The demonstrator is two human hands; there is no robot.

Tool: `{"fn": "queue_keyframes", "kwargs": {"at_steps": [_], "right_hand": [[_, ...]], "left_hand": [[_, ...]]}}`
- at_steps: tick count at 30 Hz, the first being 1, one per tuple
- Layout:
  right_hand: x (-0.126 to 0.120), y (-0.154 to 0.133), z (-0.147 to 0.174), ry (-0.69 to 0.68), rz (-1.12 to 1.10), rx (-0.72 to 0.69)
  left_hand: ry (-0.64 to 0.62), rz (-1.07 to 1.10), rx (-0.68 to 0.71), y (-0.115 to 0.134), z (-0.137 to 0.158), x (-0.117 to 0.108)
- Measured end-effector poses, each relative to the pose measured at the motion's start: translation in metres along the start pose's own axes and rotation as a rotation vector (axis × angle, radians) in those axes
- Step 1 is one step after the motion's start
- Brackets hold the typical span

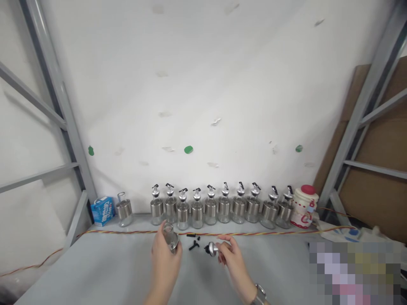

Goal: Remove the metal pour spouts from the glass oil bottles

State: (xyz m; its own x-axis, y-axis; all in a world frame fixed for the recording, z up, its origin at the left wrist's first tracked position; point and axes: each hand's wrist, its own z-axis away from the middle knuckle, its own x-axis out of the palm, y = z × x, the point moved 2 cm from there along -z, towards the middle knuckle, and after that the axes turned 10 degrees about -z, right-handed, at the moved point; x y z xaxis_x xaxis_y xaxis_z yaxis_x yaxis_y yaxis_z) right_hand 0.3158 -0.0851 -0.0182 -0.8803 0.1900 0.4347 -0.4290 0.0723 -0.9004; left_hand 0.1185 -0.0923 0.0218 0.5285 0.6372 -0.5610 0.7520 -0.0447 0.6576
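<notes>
My left hand (165, 254) is wrapped round a glass oil bottle (171, 237), which is tilted and has no spout on it. Between the fingertips of my right hand (231, 254) is a silver pour spout (212, 248), its black ribbed stopper pointing left toward the bottle. The two are apart. On the table between my hands lie small black plastic pieces (193, 245). Behind them stands a row of several glass bottles with steel sleeves (210, 208), each topped with a silver and black pour spout.
A bottle without a spout (124, 209) stands at the left beside a blue carton (102, 210). At the row's right end is a white and red jar (304, 206). A twisted red and yellow wire (254, 234) crosses the grey table (104, 262). Metal shelf posts flank both sides.
</notes>
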Motion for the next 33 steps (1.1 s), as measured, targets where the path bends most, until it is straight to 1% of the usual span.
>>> {"fn": "queue_keyframes", "kwargs": {"at_steps": [2, 3, 4, 5, 6, 7, 8, 9, 10, 11, 12, 13, 14, 16, 18, 22, 24, 26, 28, 33], "right_hand": [[0.0, 0.001, 0.0, -0.006, 0.012, 0.008], [0.0, 0.002, 0.0, -0.013, 0.013, 0.013], [0.0, 0.003, 0.0, -0.019, 0.012, 0.016], [0.0, 0.004, 0.0, -0.028, 0.011, 0.018], [0.0, 0.004, 0.0, -0.041, 0.01, 0.017], [0.001, 0.005, 0.0, -0.061, 0.012, 0.013], [0.001, 0.005, 0.0, -0.091, 0.015, 0.005], [0.002, 0.004, 0.001, -0.13, 0.016, -0.007], [0.003, 0.004, 0.001, -0.176, 0.015, -0.018], [0.004, 0.004, 0.002, -0.226, 0.015, -0.024], [0.005, 0.005, 0.003, -0.276, 0.018, -0.023], [0.006, 0.005, 0.004, -0.327, 0.024, -0.018], [0.007, 0.006, 0.006, -0.379, 0.034, -0.012], [0.009, 0.008, 0.009, -0.461, 0.074, -0.011], [0.009, 0.007, 0.01, -0.489, 0.159, -0.059], [0.009, 0.001, -0.002, -0.449, 0.484, -0.269], [0.012, -0.002, -0.014, -0.489, 0.685, -0.38], [0.018, -0.003, -0.027, -0.548, 0.853, -0.457], [0.024, 0.0, -0.039, -0.579, 0.938, -0.483], [0.029, 0.013, -0.053, -0.584, 0.964, -0.472]], "left_hand": [[0.127, -0.108, -0.009, 0.003, 0.0, -0.006], [0.222, -0.153, 0.024, 0.006, 0.001, -0.01], [0.334, -0.173, 0.084, 0.009, 0.003, -0.014], [0.422, -0.174, 0.188, 0.013, 0.008, -0.017], [0.46, -0.156, 0.326, 0.017, 0.013, -0.018], [0.422, -0.128, 0.474, 0.021, 0.02, -0.016], [0.303, -0.099, 0.6, 0.024, 0.027, -0.011], [0.134, -0.071, 0.668, 0.025, 0.035, -0.004], [-0.072, -0.045, 0.673, 0.025, 0.042, 0.005], [-0.257, -0.012, 0.609, 0.023, 0.048, 0.014], [-0.394, 0.035, 0.536, 0.02, 0.053, 0.022], [-0.5, 0.076, 0.471, 0.018, 0.056, 0.029], [-0.567, 0.109, 0.417, 0.016, 0.059, 0.034], [-0.626, 0.143, 0.369, 0.013, 0.059, 0.039], [-0.615, 0.129, 0.336, 0.012, 0.055, 0.039], [-0.614, 0.014, 0.279, 0.015, 0.048, 0.03], [-0.62, -0.038, 0.284, 0.018, 0.047, 0.027], [-0.617, -0.07, 0.296, 0.02, 0.048, 0.025], [-0.624, -0.091, 0.319, 0.021, 0.049, 0.026], [-0.652, -0.136, 0.335, 0.019, 0.05, 0.029]]}}
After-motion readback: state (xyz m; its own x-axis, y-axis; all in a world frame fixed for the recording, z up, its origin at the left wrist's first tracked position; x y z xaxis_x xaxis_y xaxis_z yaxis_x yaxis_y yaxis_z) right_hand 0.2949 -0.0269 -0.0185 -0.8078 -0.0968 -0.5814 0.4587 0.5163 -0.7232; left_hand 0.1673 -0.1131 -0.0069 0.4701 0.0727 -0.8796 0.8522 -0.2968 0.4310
